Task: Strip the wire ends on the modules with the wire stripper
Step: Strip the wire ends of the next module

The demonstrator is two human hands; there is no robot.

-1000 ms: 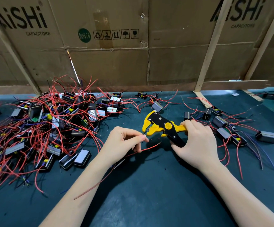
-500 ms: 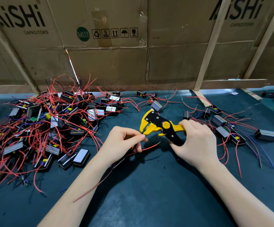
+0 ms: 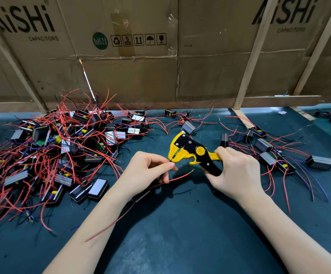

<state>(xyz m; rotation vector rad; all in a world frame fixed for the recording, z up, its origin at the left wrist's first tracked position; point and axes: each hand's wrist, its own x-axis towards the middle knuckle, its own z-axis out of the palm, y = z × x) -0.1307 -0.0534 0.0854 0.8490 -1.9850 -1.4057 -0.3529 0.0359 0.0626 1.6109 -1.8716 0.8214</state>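
Mid-worktop, the left hand [image 3: 147,173] pinches a red wire [image 3: 177,177] at the mouth of the wire stripper [image 3: 192,152], whose handles the right hand [image 3: 237,173] grips; modules [image 3: 62,147] heap toward the left edge; bare worktop [image 3: 180,234] lies along the near edge.

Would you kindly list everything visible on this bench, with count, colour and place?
Yellow-and-black wire stripper: one, centre, held above the mat.
Thin wire end: one, pinched at the stripper's mouth.
Loose red wire: one, below the left hand.
Heap of small black modules with red wires: many, left.
Scattered black modules: several, right.
Dark teal mat: one, underneath everything.
Brown cardboard sheets: several, behind.
Wooden slats: several, leaning on the cardboard.
Left hand: pinches the wire.
Right hand: grips the stripper's handles.
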